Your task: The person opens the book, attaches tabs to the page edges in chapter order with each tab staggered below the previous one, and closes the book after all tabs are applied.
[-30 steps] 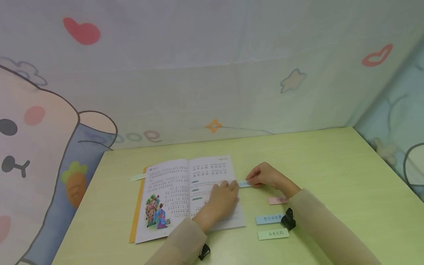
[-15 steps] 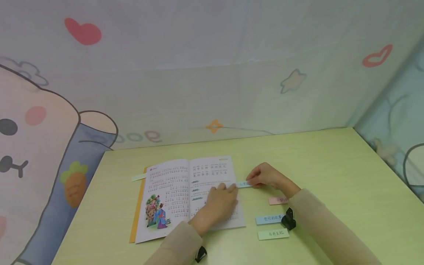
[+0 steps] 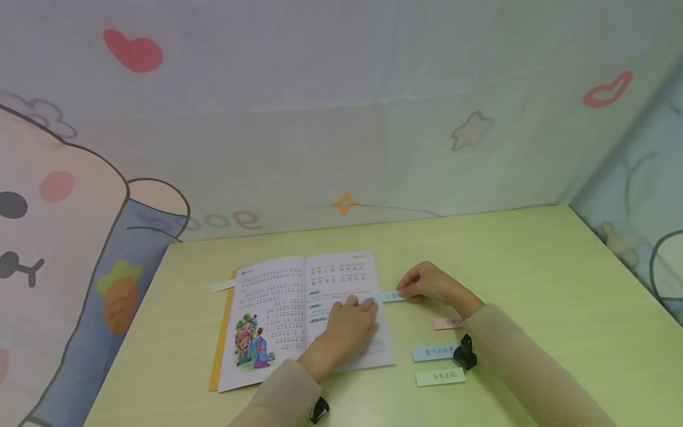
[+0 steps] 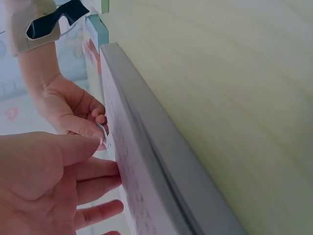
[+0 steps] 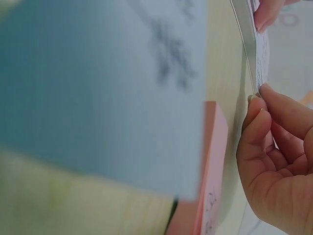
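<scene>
An open book (image 3: 283,299) with printed text and a coloured picture lies on the table. My left hand (image 3: 349,326) rests on its right page, fingers extended, fingertips right at the inner end of a pale blue sticky note (image 3: 388,296). That note, with handwriting on it, lies over the page's right edge. Thumb and fingertips of my right hand (image 3: 429,283) pinch its outer end. In the right wrist view, the right hand (image 5: 279,156) holds the note at the book's edge. The left wrist view has the left hand's (image 4: 54,181) fingertips against the page.
To the right of the book lie a pink sticky note pad (image 3: 446,323), a blue one (image 3: 433,353) and a green one (image 3: 440,377), with handwriting. Another pale green tab (image 3: 223,286) sticks out from the book's left side. A patterned cloth (image 3: 320,118) hangs behind the table.
My left hand has slid a little left and down on the page, and more of the blue note now shows. The right hand has stayed in place, pinching the note.
</scene>
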`<act>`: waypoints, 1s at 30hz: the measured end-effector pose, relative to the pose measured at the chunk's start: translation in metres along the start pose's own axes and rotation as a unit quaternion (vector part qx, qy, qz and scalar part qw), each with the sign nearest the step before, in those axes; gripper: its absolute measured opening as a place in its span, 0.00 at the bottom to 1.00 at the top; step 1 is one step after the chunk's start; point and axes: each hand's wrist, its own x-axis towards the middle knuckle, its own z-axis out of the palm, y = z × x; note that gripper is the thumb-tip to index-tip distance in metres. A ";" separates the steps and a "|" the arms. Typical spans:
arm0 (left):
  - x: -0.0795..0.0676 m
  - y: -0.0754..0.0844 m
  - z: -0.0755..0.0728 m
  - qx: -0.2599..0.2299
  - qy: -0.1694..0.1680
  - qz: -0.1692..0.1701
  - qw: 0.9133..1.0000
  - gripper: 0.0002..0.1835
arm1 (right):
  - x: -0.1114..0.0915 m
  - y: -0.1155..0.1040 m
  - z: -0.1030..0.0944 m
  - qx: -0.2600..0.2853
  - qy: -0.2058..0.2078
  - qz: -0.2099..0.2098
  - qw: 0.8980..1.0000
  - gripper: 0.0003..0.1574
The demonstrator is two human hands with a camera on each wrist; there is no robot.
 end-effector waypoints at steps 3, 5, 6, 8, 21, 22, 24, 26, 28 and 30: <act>0.002 0.001 -0.002 -0.014 -0.007 -0.008 1.000 0.24 | -0.001 0.000 -0.001 0.002 -0.004 -0.006 1.000 0.09; 0.004 0.001 -0.002 -0.021 -0.010 -0.012 1.000 0.24 | -0.001 0.001 -0.001 0.001 -0.007 -0.010 1.000 0.09; 0.005 0.001 -0.002 -0.025 -0.010 -0.014 1.000 0.24 | -0.001 0.001 -0.001 0.000 -0.007 -0.011 1.000 0.09; 0.008 0.001 -0.001 -0.024 -0.012 -0.014 1.000 0.24 | -0.001 0.001 0.000 -0.001 -0.006 -0.010 1.000 0.09; 0.025 0.004 0.005 -0.016 -0.001 -0.022 1.000 0.25 | -0.001 0.002 -0.001 -0.003 -0.008 -0.019 1.000 0.09; 0.025 0.005 0.006 -0.017 0.001 -0.022 1.000 0.26 | -0.001 0.002 -0.001 -0.003 -0.008 -0.020 1.000 0.09; 0.026 0.007 0.007 -0.016 0.007 -0.020 1.000 0.25 | 0.000 0.002 -0.001 -0.002 -0.009 -0.020 1.000 0.09; 0.026 0.008 0.008 -0.010 0.011 -0.013 1.000 0.25 | 0.000 0.002 0.000 -0.001 -0.008 -0.018 1.000 0.09; 0.025 0.009 0.010 -0.007 0.013 -0.007 1.000 0.25 | 0.000 0.002 0.000 -0.002 -0.008 -0.017 1.000 0.09; 0.025 0.009 0.010 0.001 0.015 -0.002 1.000 0.25 | 0.000 0.001 0.000 -0.003 -0.008 -0.016 1.000 0.08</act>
